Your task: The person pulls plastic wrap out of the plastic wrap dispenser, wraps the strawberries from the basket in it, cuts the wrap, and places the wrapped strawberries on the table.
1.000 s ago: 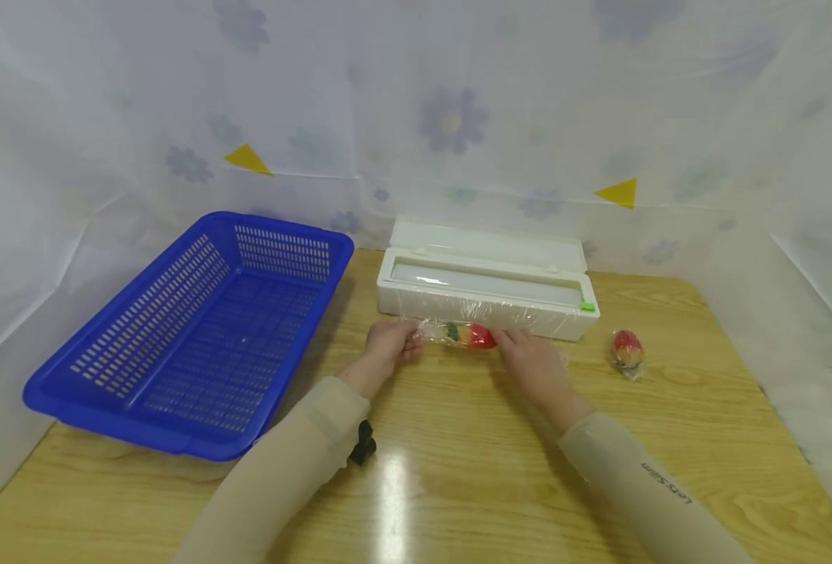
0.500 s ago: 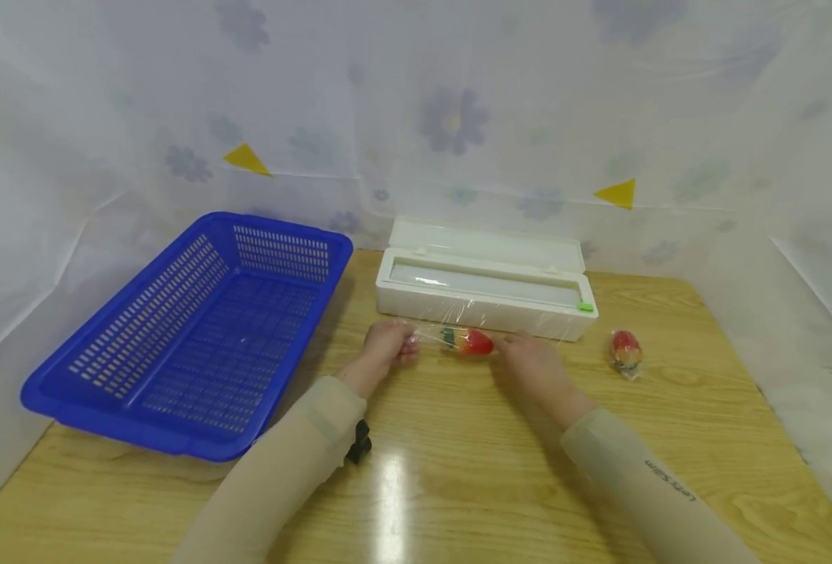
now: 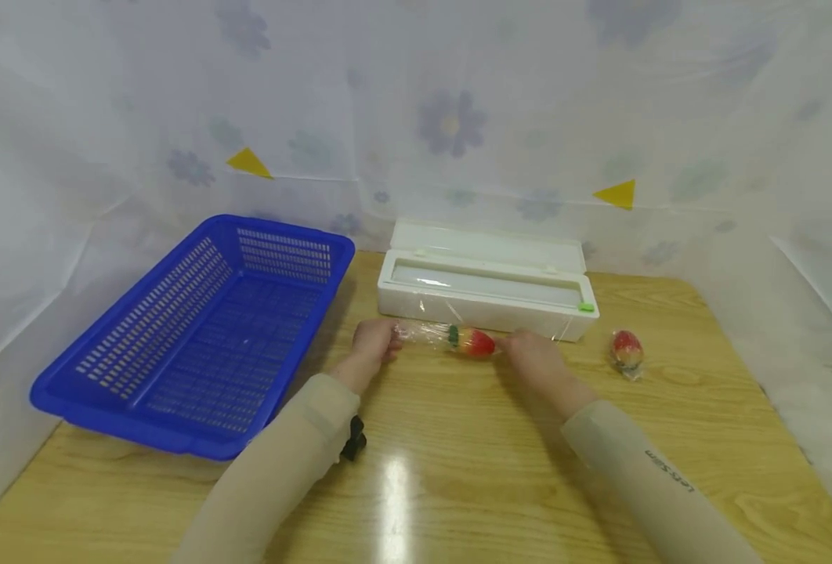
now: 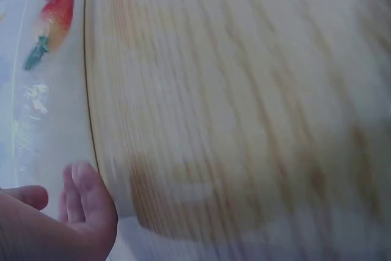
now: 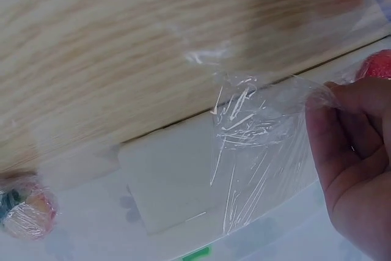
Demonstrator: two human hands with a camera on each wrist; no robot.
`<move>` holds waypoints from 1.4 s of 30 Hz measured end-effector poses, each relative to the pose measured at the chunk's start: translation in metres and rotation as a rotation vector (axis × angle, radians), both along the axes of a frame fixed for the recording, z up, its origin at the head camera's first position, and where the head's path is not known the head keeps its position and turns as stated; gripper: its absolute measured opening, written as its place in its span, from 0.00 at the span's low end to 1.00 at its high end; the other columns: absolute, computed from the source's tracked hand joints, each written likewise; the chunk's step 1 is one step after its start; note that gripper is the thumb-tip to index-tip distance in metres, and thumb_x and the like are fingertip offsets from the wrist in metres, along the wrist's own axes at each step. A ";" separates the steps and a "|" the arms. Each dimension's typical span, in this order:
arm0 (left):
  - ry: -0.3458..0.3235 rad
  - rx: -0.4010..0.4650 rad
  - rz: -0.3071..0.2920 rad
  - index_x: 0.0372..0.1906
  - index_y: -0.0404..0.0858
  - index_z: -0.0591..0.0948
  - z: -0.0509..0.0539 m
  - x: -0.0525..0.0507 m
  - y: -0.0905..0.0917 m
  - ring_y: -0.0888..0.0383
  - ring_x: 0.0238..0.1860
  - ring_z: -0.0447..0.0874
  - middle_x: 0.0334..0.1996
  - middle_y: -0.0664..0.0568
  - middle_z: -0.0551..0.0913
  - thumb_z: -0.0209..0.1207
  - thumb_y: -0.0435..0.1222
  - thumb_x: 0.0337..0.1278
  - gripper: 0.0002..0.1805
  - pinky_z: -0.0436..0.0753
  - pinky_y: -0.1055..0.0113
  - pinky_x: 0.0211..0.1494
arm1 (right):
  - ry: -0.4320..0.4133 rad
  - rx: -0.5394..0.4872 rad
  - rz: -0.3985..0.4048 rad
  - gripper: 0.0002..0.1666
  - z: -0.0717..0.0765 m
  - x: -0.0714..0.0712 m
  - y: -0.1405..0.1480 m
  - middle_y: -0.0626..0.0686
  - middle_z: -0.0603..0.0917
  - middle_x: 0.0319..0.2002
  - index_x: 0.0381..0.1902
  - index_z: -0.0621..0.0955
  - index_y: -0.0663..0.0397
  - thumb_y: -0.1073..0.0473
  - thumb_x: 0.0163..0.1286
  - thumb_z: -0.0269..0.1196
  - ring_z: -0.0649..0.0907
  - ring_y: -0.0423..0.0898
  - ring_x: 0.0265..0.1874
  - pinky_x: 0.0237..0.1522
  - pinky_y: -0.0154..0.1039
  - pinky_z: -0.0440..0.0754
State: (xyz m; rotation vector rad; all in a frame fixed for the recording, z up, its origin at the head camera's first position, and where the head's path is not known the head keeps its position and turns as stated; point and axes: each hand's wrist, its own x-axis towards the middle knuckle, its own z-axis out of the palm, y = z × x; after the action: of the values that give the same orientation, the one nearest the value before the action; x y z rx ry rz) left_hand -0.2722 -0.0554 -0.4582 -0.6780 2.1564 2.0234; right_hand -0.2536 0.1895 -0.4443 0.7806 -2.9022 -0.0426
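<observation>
A red and yellow strawberry-like fruit with a green top point(image 3: 474, 341) lies in clear plastic wrap in front of the white dispenser box point(image 3: 486, 309). My right hand point(image 3: 534, 360) is at the fruit's red end; in the right wrist view, its thumb and finger pinch the gathered plastic wrap point(image 5: 263, 111). At the other end of the stretched film is my left hand point(image 3: 372, 345). The left wrist view shows that hand point(image 4: 79, 218) with fingers fairly straight and the thumb apart, no grip on the film visible.
A blue slotted basket point(image 3: 320, 313) stands on the left of the wooden table point(image 3: 458, 470). A second wrapped fruit point(image 3: 627, 350) lies at the right. The dispenser's lid point(image 3: 486, 244) is raised, with a green slider point(image 3: 585, 307) at its right end.
My left hand has shifted left, away from the fruit, and the film between them looks longer. My right hand has moved slightly right, and the fruit's green top shows more plainly.
</observation>
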 end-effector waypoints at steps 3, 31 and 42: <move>0.089 -0.068 0.093 0.49 0.28 0.74 0.001 -0.001 -0.001 0.52 0.36 0.78 0.40 0.40 0.81 0.52 0.34 0.53 0.19 0.78 0.66 0.41 | -0.014 0.003 -0.004 0.14 0.000 0.000 0.002 0.57 0.85 0.31 0.41 0.82 0.53 0.71 0.59 0.60 0.82 0.53 0.31 0.33 0.48 0.83; 0.137 -0.314 -0.165 0.67 0.32 0.62 -0.004 -0.028 -0.015 0.43 0.67 0.62 0.66 0.37 0.66 0.61 0.37 0.54 0.36 0.61 0.53 0.71 | -0.043 -0.044 0.002 0.18 -0.001 -0.007 0.001 0.59 0.85 0.34 0.46 0.82 0.55 0.73 0.60 0.57 0.83 0.55 0.34 0.38 0.50 0.83; 0.136 -0.302 -0.161 0.67 0.33 0.61 -0.002 -0.028 -0.014 0.42 0.67 0.62 0.66 0.37 0.65 0.60 0.36 0.53 0.36 0.61 0.52 0.71 | -0.076 -0.126 0.040 0.15 -0.006 -0.011 0.010 0.57 0.85 0.41 0.48 0.82 0.56 0.66 0.63 0.60 0.82 0.56 0.41 0.45 0.52 0.80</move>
State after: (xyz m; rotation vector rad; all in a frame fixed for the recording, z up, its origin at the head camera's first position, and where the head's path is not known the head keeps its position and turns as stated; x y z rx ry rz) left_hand -0.3001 -0.0698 -0.4603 -0.3890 2.5338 1.7287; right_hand -0.2645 0.1990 -0.4499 0.8347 -2.9239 0.1761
